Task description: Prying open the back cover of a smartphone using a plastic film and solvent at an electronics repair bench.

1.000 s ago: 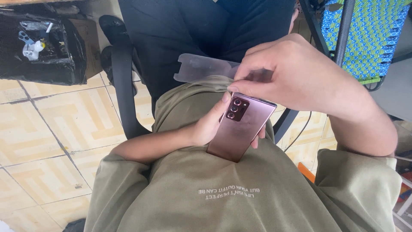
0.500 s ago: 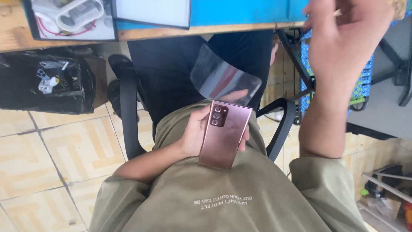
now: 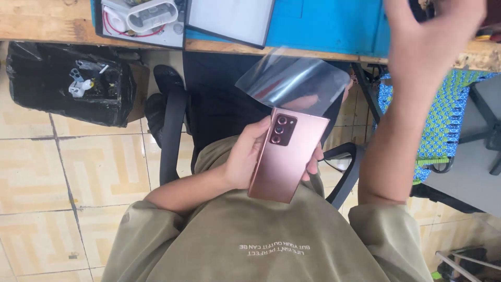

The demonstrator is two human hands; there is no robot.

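Note:
My left hand (image 3: 245, 156) holds a rose-gold phone (image 3: 287, 156) over my lap, back side up, with the camera block at its top left. A clear plastic film (image 3: 295, 81) sticks up from the phone's top edge, curled and free of the back. My right hand (image 3: 433, 42) is raised far from the phone, up at the edge of the wooden bench (image 3: 47, 26) at the top right. It is blurred, and its fingers reach past the frame's top edge near something dark.
A blue mat (image 3: 329, 23) covers the bench, with a black tray of white parts (image 3: 141, 21) and a white panel (image 3: 229, 18) on it. A black bag of scraps (image 3: 68, 83) sits on the tiled floor at left. A black chair (image 3: 172, 130) is under me, and a blue-green woven seat (image 3: 443, 120) stands at right.
My right hand left the phone's top and rose to the bench edge. The film peeled away and now stands up from the phone. The view tilted up towards the bench.

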